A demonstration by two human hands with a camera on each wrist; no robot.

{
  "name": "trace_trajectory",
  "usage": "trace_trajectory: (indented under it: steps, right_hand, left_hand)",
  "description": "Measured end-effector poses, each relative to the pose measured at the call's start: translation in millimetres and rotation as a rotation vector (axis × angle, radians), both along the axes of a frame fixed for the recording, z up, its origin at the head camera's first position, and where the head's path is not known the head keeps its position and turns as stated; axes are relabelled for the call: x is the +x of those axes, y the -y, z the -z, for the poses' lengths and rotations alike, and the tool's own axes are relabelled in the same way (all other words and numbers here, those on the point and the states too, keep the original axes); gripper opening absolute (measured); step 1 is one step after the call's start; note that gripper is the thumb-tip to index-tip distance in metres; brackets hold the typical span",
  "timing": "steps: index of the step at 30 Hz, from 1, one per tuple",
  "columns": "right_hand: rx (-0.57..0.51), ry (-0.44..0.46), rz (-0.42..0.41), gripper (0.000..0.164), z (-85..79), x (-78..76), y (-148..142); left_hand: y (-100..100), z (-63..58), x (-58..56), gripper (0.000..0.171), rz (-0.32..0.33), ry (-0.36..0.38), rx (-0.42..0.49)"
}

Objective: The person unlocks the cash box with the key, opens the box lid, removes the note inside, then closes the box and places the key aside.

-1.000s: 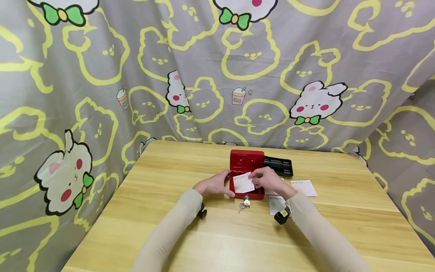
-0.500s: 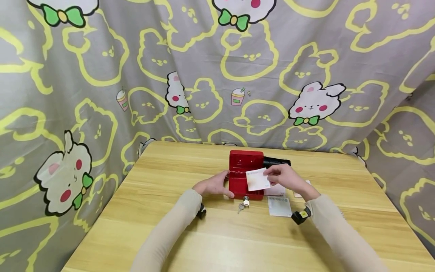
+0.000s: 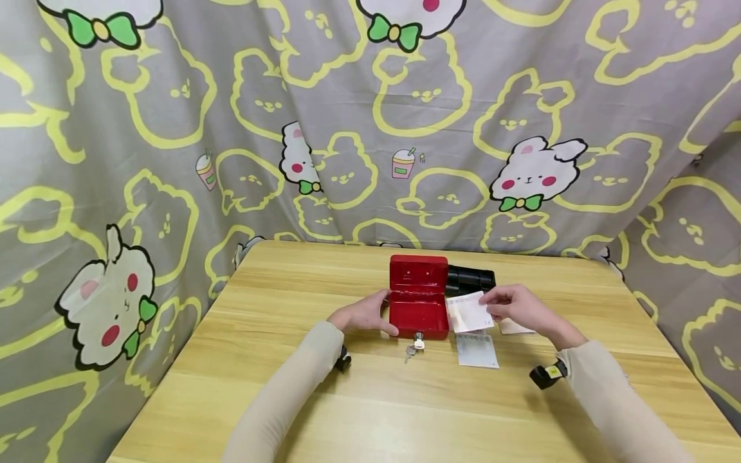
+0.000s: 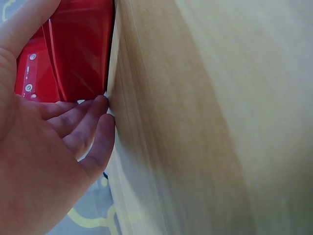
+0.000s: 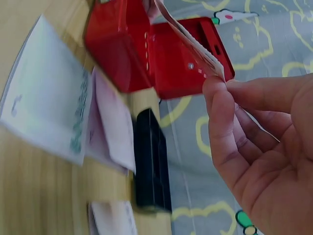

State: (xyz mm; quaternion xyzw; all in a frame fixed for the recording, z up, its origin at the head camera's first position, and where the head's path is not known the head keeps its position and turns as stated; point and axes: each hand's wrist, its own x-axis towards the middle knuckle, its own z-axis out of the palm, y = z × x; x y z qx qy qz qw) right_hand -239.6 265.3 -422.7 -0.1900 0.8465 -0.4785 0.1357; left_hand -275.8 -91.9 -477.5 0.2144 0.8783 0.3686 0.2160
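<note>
Both arms [image 3: 289,389] stretched forward; left hand [image 3: 365,314] low, spread in a grip; right hand [image 3: 523,310] raised, pinching

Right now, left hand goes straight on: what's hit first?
The red box, probably at once: the left hand straddles its left end, though the exact gap is hard to judge.

Qty: 1 red box [image 3: 418,311], 1 blk tray [image 3: 470,279], 2 keys [image 3: 410,352], 4 paper piles [image 3: 469,312], 2 wrist cams [image 3: 544,377], 1 worktop [image 3: 376,418].

Red box [image 3: 418,314] reachable from above; raised lid [image 3: 419,273] bars the back.
</note>
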Motion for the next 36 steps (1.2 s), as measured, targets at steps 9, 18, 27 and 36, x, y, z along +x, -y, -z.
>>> trace_trajectory:
  steps: [9, 18, 27, 36]
  right_hand:
    - [-0.011, 0.017, 0.007, 0.025, 5.8, 5.8, -34.7]
    - [0.024, 0.047, 0.025, 0.025, 15.7, 14.2, -62.7]
    - [0.023, 0.079, -0.011, 0.025, 32.7, 27.1, -91.1]
    - [0.068, 0.128, -0.003, 0.014, 50.0, 29.7, -103.5]
  left_hand:
    - [-0.6, -0.7, -0.3, 0.106, 0.003, -0.011, -0.003]
    - [-1.1, -0.8, -1.3, 0.101, 0.006, -0.012, 0.016]
    - [0.2, 4.1, 2.2, 0.103, 0.002, 0.000, 0.013]
    - [-0.5, 2.4, 1.3, 0.105, 0.004, -0.014, 0.001]
